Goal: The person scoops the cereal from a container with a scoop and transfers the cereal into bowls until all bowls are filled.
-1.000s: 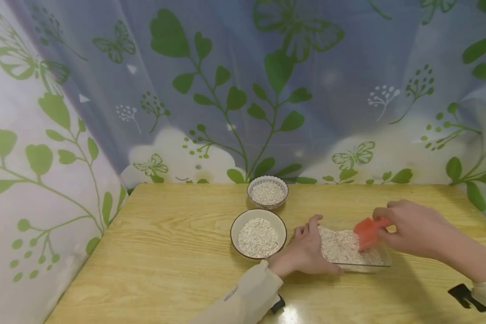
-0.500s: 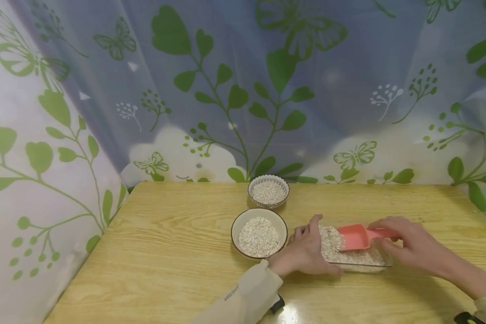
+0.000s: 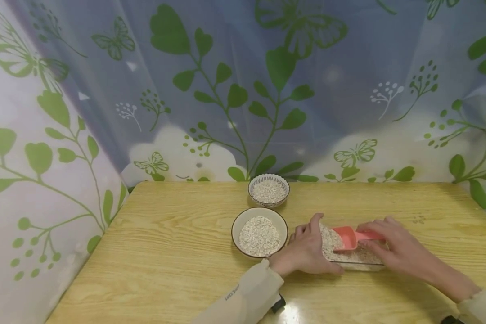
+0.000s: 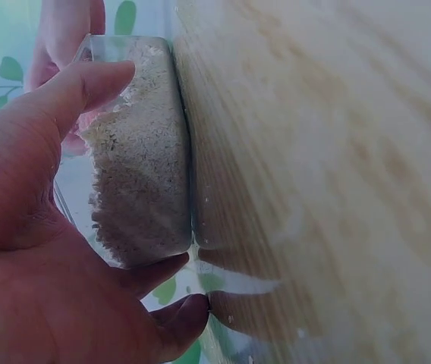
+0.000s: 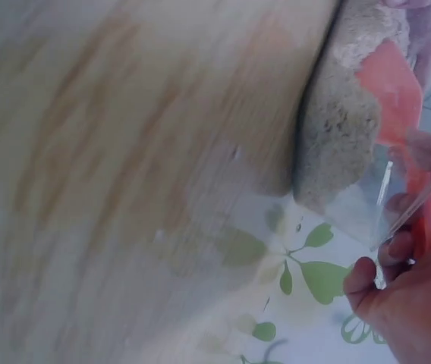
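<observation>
A clear rectangular container of oat flakes stands on the right part of the table. My left hand grips its left end, with the thumb along the near wall and the fingers around the far side. My right hand holds a red scoop by its handle above the container's right end. The scoop's front edge is dug into the flakes, its mouth facing left. Through the container's wall, the right wrist view shows the scoop's bowl against the flakes.
Left of the container, close to my left wrist, is a cream bowl with a dark rim, holding flakes. Behind it stands a smaller patterned bowl, also with flakes. The wooden table meets a leaf-printed curtain.
The scoop has swung from steeply tilted at the container's right to nearly level, then moved left into the flakes. My right hand went left with it. My left hand stayed on the container.
</observation>
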`<state>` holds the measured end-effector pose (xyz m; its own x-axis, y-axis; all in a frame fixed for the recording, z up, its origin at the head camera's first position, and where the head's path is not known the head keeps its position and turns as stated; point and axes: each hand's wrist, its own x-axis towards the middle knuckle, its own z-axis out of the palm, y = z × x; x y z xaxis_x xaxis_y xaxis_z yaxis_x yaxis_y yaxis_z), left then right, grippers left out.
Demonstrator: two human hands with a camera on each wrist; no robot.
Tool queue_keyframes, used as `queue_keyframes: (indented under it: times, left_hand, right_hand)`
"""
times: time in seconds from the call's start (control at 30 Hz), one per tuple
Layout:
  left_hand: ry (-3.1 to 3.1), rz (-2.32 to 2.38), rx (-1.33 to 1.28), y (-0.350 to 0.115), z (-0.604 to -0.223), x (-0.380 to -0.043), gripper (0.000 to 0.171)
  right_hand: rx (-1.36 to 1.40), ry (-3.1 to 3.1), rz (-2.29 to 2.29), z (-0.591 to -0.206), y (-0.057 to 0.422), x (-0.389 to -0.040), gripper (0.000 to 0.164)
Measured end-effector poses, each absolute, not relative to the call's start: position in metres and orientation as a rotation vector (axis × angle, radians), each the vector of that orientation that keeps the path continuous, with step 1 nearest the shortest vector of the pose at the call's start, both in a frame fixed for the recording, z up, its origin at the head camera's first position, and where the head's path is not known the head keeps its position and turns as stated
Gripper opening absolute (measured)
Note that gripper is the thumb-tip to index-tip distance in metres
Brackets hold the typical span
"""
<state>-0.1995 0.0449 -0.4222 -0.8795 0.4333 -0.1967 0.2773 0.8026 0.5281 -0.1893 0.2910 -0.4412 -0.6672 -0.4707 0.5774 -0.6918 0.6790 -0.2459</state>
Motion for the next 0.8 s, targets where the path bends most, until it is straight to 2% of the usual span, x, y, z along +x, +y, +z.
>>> queue_keyframes:
  times: [0.8]
  left_hand:
    - [2.665, 0.739, 0.553, 0.043, -0.424, -0.201, 0.126]
  right_hand:
    - [0.651, -2.628, 0.77, -0.433, 0.296, -0.177, 0.027]
